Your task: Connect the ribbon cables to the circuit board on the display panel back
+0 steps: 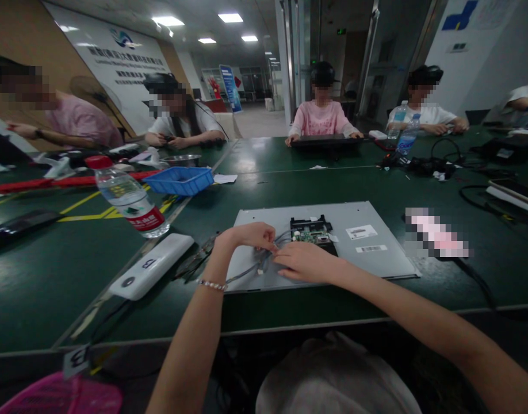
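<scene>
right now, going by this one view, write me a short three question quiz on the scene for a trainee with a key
1. Multiple choice: what lies beneath both hands? (a) blue plastic tray (b) flat silver-grey rectangular panel (c) pink plastic basket
2. True or false: the clear plastic bottle with a red cap stands to the right of the panel.
3. Short answer: near what do the fingers of the left hand and right hand come together?

Key: 1. b. 2. False; the bottle stands to its left. 3. The thin grey cables.
</scene>
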Demonstrator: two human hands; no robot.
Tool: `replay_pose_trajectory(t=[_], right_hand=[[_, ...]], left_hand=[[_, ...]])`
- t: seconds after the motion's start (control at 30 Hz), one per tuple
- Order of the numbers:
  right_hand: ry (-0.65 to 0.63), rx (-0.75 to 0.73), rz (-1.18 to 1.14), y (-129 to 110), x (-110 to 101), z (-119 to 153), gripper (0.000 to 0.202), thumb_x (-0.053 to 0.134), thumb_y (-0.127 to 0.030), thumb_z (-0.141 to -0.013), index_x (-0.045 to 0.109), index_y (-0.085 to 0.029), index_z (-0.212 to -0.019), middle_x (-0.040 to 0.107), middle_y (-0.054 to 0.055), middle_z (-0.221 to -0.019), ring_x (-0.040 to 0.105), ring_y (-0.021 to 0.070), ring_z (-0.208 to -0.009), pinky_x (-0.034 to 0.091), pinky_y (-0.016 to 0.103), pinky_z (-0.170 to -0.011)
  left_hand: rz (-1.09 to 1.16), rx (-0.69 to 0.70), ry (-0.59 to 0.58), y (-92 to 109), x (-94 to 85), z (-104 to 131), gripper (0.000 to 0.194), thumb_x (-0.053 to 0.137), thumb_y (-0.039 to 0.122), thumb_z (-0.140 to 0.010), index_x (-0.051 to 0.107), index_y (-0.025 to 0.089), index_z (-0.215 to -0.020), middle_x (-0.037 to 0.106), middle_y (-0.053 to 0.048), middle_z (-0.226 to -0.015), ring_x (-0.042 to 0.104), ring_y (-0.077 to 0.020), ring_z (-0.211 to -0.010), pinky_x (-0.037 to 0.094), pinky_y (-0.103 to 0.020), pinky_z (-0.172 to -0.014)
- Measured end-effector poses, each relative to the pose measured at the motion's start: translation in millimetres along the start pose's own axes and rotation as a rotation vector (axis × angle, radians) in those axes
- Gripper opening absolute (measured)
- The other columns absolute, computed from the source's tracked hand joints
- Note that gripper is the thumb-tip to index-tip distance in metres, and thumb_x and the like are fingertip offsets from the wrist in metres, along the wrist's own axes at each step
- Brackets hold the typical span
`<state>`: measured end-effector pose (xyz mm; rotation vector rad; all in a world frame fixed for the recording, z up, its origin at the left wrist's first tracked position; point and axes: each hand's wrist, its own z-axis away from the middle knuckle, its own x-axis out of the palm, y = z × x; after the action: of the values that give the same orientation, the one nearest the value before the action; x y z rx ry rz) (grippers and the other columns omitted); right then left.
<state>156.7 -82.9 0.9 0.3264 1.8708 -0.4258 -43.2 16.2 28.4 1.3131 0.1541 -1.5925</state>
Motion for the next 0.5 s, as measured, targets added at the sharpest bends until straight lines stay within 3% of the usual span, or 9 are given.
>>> replay_pose_trajectory(t=[0.27, 0.5], right_hand=[[-0.034, 0.028, -0.03, -6, -1, 5, 0.025, 0.051, -0.03, -0.09, 0.058, -0.013, -0.106, 0.062, 0.013, -0.104, 0.057, 0.022, -0.101, 0.042, 0.036, -0.088], [-0.008, 0.013, -0.03, -5, -3, 8, 0.022, 0.049, -0.028, -0.091, 0.06, -0.012, -0.101, 0.064, 0.012, -0.098, 0.057, 0.0212, -0.097, 0.042, 0.036, -0.087]], left_hand=[[0.096, 0.05, -0.052, -21, -4.4, 2, 0.021, 0.058, 0.034, -0.069, 0.06, 0.016, -0.079, 0.061, 0.001, -0.067, 0.054, -0.0128, -0.061, 0.041, -0.022, -0.059], [0.122, 0.002, -0.048, -20, -5.2, 2, 0.021, 0.06, 0.035, -0.068, 0.059, 0.016, -0.078, 0.058, 0.001, -0.065, 0.052, -0.0125, -0.059, 0.039, -0.022, -0.055]])
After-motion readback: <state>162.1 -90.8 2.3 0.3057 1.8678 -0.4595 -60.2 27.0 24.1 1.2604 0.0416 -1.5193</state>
